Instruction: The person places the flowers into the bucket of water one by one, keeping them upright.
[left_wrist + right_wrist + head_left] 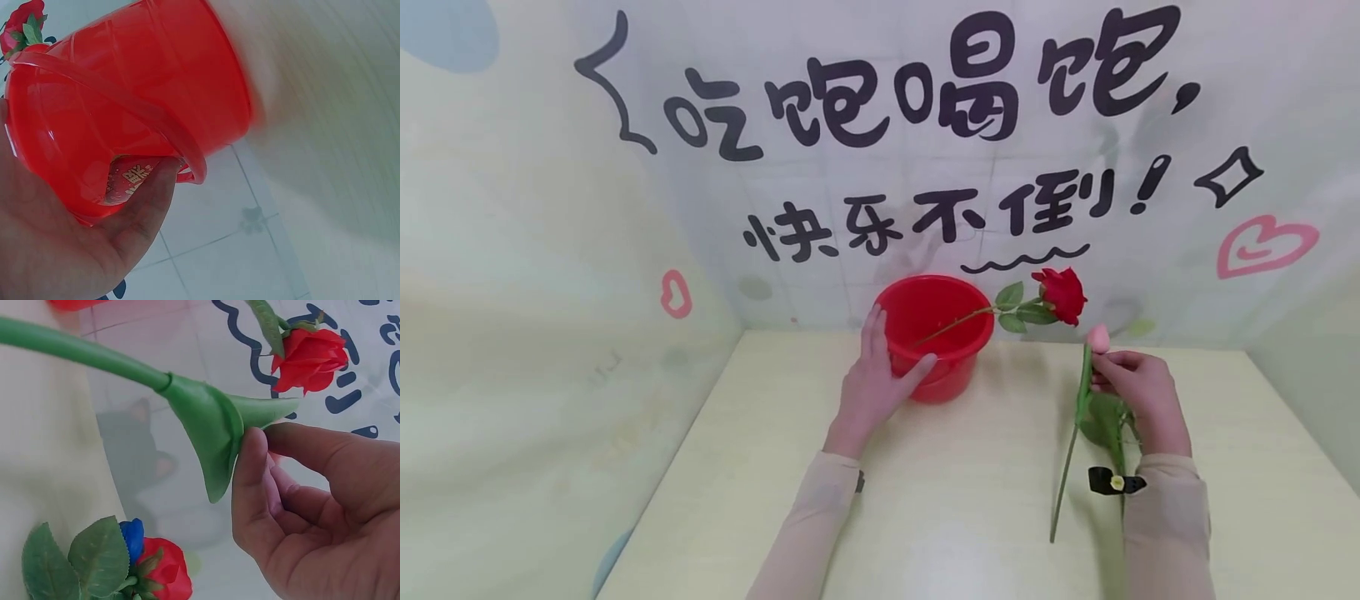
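My left hand (pixel 872 387) holds the red bucket (pixel 943 379) at its left side, thumb across the front near the rim. In the left wrist view, the thumb lies by a printed label (pixel 128 178) and the bucket's handle (pixel 150 112). A red rose (pixel 1060 296) leans in the bucket, its bloom out past the right rim. My right hand (pixel 1138 387) pinches an artificial flower with a pink bud (pixel 1098 337) just below the bud. Its green stem (pixel 94 359) slants down towards me, and the fingers mostly hide the bud in the right wrist view.
Below the right hand lie more flowers: a red rose (pixel 165 569), a blue flower (pixel 132 539) and green leaves (pixel 97 556). Behind the pale table (pixel 962 500) stands a printed backdrop (pixel 850 183) with dark lettering; side panels flank the table.
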Motion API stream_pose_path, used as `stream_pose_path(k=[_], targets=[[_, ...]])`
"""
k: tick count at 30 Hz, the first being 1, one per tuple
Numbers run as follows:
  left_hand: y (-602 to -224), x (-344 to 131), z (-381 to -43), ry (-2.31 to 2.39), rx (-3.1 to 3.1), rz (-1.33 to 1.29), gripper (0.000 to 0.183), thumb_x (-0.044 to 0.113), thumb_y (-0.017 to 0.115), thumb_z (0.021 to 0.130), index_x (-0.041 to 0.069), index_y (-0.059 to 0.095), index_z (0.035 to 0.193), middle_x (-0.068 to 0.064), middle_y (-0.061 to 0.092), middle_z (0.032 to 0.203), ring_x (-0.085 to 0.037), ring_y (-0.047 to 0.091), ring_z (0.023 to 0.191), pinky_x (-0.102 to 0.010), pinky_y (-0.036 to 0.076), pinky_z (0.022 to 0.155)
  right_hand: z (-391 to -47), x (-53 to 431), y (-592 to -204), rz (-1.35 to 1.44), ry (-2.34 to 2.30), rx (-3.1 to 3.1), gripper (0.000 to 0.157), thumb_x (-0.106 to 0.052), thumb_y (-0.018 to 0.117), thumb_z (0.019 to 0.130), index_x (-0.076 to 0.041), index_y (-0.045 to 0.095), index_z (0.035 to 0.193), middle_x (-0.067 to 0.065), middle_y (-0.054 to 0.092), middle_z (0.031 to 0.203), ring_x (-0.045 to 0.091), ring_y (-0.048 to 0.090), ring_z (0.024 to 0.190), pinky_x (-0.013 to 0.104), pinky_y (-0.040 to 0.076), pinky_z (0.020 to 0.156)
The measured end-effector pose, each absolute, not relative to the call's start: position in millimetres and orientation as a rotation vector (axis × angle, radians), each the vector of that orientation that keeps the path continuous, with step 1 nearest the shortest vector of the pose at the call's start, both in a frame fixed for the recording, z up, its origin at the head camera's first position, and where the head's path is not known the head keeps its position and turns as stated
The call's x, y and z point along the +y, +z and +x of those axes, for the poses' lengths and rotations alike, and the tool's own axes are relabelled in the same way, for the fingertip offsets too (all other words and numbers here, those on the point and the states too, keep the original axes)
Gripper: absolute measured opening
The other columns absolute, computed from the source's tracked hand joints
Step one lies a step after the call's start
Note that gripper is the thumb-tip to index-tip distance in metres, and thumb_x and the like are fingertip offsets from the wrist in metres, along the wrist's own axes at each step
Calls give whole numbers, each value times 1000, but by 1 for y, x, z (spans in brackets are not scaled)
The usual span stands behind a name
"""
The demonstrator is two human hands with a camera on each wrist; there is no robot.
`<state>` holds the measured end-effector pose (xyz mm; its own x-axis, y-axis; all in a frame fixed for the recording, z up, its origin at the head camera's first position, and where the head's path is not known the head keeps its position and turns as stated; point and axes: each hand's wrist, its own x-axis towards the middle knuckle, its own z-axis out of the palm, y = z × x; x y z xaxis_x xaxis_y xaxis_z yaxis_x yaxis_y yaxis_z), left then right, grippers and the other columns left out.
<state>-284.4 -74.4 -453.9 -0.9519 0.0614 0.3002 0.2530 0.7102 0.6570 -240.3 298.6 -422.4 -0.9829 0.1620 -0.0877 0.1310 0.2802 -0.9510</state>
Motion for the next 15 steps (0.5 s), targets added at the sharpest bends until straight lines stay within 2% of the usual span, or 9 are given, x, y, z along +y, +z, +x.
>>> stream_pose_path(k=[4,15], targets=[[-454,-74,-284,-1077,-2671,-247,117,64,80,84,27,10,169,-1,41,158,-28,61,124,-47,64,85,-241,299,-422,-279,1878,-2478,57,-29,63,107,18,52,137,-13,68,85,2,70,76,19,60,77],[-454,-76,-285,-1065,-2682,-232,117,65,79,84,28,8,169,1,39,159,-27,62,123,-47,64,85,-238,298,-411,-217,1827,-2446,57,-31,60,109,16,53,139,-15,68,89,4,70,80,17,59,79]])
